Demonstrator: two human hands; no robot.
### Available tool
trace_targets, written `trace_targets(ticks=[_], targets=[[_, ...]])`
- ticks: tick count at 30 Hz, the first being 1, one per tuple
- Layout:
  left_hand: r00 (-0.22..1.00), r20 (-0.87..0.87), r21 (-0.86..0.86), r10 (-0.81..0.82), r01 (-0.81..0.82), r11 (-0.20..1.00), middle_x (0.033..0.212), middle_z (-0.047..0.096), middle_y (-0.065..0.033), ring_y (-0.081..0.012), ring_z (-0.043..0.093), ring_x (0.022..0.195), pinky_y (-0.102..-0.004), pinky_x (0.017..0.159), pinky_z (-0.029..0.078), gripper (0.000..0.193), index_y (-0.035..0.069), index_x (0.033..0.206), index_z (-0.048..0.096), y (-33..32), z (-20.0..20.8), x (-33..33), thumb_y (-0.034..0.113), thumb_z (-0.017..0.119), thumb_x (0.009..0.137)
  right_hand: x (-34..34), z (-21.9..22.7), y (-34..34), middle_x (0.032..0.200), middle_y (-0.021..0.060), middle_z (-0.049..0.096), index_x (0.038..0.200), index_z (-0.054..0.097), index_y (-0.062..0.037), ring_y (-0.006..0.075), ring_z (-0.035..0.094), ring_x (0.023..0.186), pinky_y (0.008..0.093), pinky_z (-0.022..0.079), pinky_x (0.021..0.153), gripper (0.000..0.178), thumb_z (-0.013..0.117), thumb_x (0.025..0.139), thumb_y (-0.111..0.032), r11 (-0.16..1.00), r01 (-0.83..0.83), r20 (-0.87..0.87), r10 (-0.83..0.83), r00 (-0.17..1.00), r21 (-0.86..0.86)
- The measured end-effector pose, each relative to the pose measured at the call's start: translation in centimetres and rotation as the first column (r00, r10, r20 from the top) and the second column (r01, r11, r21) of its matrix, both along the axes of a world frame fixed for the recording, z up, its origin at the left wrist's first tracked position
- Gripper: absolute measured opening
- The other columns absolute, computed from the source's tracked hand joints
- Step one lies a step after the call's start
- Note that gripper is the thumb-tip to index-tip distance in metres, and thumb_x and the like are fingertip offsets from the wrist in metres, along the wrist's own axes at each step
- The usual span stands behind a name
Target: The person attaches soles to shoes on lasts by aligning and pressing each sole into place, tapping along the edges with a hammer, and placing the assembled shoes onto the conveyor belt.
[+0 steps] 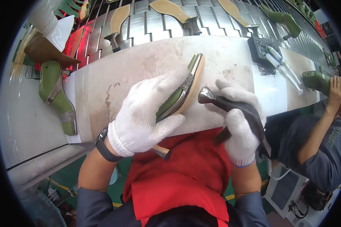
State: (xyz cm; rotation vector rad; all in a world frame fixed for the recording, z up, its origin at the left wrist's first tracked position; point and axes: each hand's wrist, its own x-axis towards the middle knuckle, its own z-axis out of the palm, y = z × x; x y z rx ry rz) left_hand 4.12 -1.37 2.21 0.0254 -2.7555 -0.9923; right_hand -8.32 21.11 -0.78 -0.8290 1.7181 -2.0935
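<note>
My left hand (142, 109), in a white knit glove, is closed around a heeled sandal (194, 77) on a green last. The sandal is tilted on its side above the table, tan sole facing right, with a glittery strap by my fingertips. Its heel (162, 152) sticks out below my wrist. My right hand (243, 125), also gloved, grips a shoemaker's hammer (235, 108) with a dark metal head. The hammer's round flared face points at the sole, a short gap away. Part of its handle is hidden by my fingers.
Another sandal on a green last (58, 98) stands at left. Heeled soles (170, 10) lie on the metal slat conveyor (140, 26). Syringes (284, 72) rest by a dark block (259, 53). At right a co-worker's hand (335, 92) touches a green last (316, 81).
</note>
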Motion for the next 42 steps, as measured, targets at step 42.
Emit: trace_targets(ticks=[42], targets=[[0.984, -0.177, 0.032, 0.002, 0.004, 0.999, 0.15, 0.066, -0.0269, -0.0466, 0.067, 0.132, -0.0547, 0.115, 0.049, 0.09, -0.002, 0.156, 0.057, -1.2, -2.0, 0.5, 0.002, 0.087, 0.072, -3.4, 4.6, -3.2, 0.123, 0.0207, 0.08, 0.123, 0.073, 0.0043, 0.0257, 0.077, 0.118, 0.0413, 0.063, 0.102, 0.027, 0.077, 0.097, -0.002, 0.911, -0.308, 0.086, 0.296, 0.951, 0.274]])
